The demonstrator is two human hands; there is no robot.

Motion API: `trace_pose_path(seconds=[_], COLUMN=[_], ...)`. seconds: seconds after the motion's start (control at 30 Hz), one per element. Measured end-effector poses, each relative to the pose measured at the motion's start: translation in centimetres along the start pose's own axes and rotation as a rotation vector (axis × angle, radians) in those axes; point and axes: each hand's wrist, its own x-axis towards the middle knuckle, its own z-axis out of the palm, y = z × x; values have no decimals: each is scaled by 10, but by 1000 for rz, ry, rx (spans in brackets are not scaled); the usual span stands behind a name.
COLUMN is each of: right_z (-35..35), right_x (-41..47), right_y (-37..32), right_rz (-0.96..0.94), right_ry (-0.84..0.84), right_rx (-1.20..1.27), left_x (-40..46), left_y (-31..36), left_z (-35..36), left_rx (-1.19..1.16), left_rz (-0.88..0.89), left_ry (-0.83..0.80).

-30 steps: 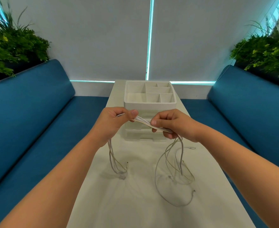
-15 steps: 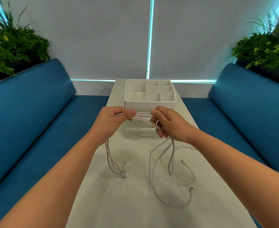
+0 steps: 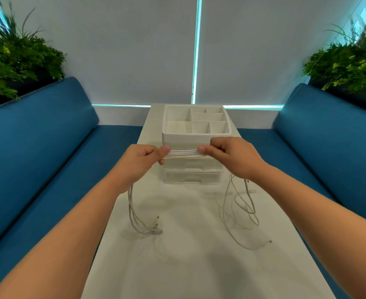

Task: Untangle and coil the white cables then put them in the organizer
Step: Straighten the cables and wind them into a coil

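Both hands are raised over the middle of the surface (image 3: 188,266), a little apart, with a short flat band of white cables (image 3: 183,153) stretched straight between them. In the head view, the only view there is, the left hand (image 3: 143,161) has its fingers curled in and its thumb pressed down on one end of that band, and the right hand (image 3: 227,155) pinches the other end the same way, thumb tip against the strands.

From under the left hand several strands hang down together and end in a small bunch of plugs lying on the surface toward its left edge. From under the right hand the remaining length drops in loose, overlapping loops toward the right edge, with one plug end lying apart from the rest nearer the camera. Whether those loops are knotted or merely crossing cannot be told.

The organizer (image 3: 197,137) stands at the far end of the surface, just behind the hands, a white tray of open compartments on top of two shut drawers. No cable shows in any compartment.

Judging by this, the task is at an early stage: the strands look gathered and laid side by side where the hands hold them, so the untangling seems partly done. No coil has been formed yet, the right-hand loops appear unsorted, and nothing has gone into the organizer.
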Motion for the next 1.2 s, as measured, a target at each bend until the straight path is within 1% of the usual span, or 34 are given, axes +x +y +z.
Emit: trace_pose_path(seconds=[0.07, 0.1, 0.13, 0.17, 0.23, 0.33, 0.4, 0.43, 0.47, 0.5, 0.57, 0.6, 0.7, 0.8, 0.87, 1.03, 1.13, 1.2], right_z=[-4, -5, -6, -6, -5, -3, 0, 1, 1, -1, -7, -10, -11, -11, -15, -32, -44, -51], right_x=[-1, -1, -2, -2, -2, -2, -2, -3, -3, -4, -6, -8, -11, -12, -12, -7, -3, 1], right_y=[1, 3, 4, 5, 10, 11, 8, 7, 7, 8, 9, 9, 11, 16, 15, 1, -10, -16], right_rz=[9, 9, 7, 3, 3, 58, 71, 66, 65, 59, 51, 47, 24, 17, 11, -35, -53, -79], right_ry=[-74, -118, -158, -182, -181, -81, 22, 79, 116, 131, 73, 20, -104, -140, -141, -66, -53, -55], right_rx=[325, 416, 452, 441, 310, 35, -122, -104, -9, 141, 382, 427, 372, 234, 223, 371, 415, 392], left_x=[0, 1, 1, 1, 1, 0, -1, 0, 0, 1, 1, 1, 1, 2, 1, 2, 2, 1], left_y=[-4, -5, -6, -6, -6, -4, -3, -3, -3, -3, -3, -2, -1, -3, -4, -5, -1, 6], left_z=[-5, -8, -10, -12, -13, -8, -4, -3, -3, -3, -4, -4, -3, -1, 0, 1, 2, 2], left_rx=[-1, -5, -20, -35, -37, -2, 7, 7, 6, 3, -17, -31, -62, -80, -78, -61, -94, -89], left_rz=[2, 9, 18, 27, 47, 88, 107, 110, 111, 111, 114, 116, 136, 107, 73, 82, 66, 63], left_ry=[26, 37, 42, 40, 27, 25, 41, 54, 66, 74, 90, 103, 139, 136, 134, 81, 7, -63])
